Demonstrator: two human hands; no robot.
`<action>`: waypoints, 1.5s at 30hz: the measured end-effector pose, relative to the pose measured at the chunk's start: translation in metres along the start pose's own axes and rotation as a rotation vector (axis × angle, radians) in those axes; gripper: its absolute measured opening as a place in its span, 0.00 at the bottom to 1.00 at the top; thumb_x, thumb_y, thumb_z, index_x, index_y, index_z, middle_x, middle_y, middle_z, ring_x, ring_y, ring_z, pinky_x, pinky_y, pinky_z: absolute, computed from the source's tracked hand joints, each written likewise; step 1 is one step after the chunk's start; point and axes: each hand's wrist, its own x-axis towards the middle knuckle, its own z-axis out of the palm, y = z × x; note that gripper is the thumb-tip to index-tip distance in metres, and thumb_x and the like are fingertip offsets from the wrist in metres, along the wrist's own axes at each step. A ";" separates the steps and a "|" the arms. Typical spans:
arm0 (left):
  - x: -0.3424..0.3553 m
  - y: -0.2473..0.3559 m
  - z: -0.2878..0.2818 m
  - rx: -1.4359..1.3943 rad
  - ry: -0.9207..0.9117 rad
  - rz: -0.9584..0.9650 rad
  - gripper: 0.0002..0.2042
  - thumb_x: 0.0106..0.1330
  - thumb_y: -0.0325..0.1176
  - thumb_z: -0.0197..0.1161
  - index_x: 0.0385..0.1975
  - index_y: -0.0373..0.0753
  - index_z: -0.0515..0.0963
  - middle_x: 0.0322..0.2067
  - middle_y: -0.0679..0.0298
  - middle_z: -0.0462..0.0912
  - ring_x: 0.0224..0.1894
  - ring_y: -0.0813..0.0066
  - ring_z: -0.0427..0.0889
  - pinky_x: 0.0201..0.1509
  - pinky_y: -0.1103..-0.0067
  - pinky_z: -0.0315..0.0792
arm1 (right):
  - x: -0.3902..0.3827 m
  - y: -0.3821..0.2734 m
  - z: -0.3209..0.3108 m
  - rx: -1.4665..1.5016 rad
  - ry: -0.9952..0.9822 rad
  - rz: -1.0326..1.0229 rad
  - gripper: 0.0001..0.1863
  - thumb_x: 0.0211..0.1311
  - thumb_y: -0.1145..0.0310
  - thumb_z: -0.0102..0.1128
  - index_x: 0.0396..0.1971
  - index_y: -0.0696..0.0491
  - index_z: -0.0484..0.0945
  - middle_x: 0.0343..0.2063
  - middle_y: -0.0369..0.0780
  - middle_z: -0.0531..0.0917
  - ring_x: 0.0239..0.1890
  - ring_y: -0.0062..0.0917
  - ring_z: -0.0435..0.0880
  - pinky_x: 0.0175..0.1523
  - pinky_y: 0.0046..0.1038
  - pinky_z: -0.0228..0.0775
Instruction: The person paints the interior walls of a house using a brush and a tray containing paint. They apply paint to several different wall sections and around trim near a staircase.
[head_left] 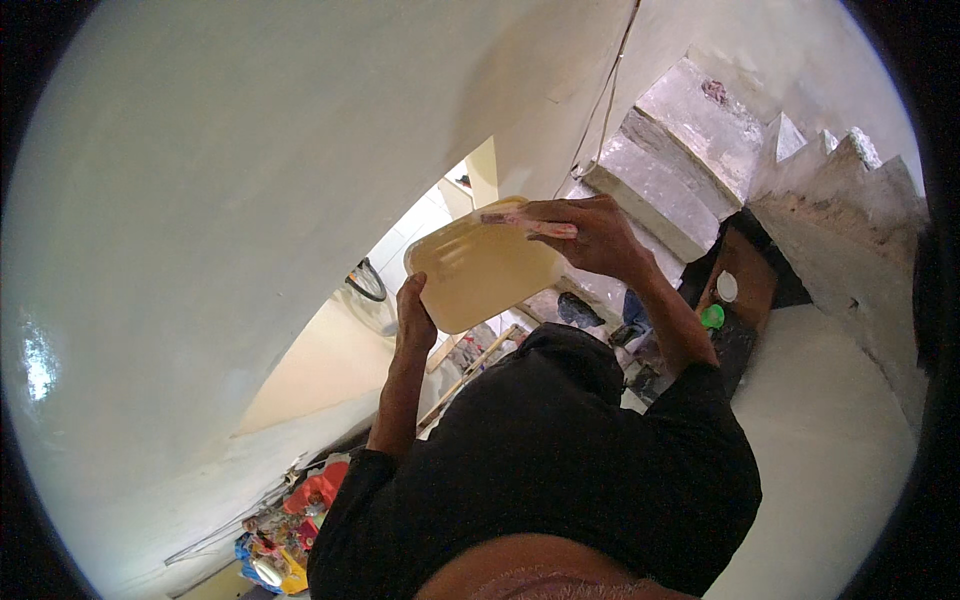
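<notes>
A cream rectangular tray (pixel 485 280) with rounded corners is held out in front of my chest, its surface streaked along the far side. My left hand (pixel 415 312) grips its left edge, thumb on top; the fingers underneath are hidden. In my right hand (pixel 590 235) is a paintbrush (pixel 550 229) with a pinkish-red, smeared handle. The brush's pale bristle end lies over the tray's far edge, pointing left. Whether the bristles touch the tray, I cannot tell.
Concrete steps (pixel 690 140) rise at the upper right, a dark bag (pixel 578 310) lying near their foot. A smooth pale wall (pixel 250 170) fills the left. Behind the tray an opening shows a black hose (pixel 372 280). Colourful clutter (pixel 285 535) sits at the lower left; a green cup (pixel 712 317) is on the right.
</notes>
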 end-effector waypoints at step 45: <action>0.007 -0.013 0.018 0.084 -0.052 0.011 0.25 0.62 0.50 0.51 0.46 0.31 0.73 0.33 0.59 0.80 0.27 0.74 0.80 0.26 0.80 0.73 | -0.030 -0.025 -0.024 0.107 -0.307 0.001 0.13 0.48 0.72 0.72 0.37 0.53 0.84 0.24 0.41 0.85 0.22 0.26 0.84 0.29 0.26 0.73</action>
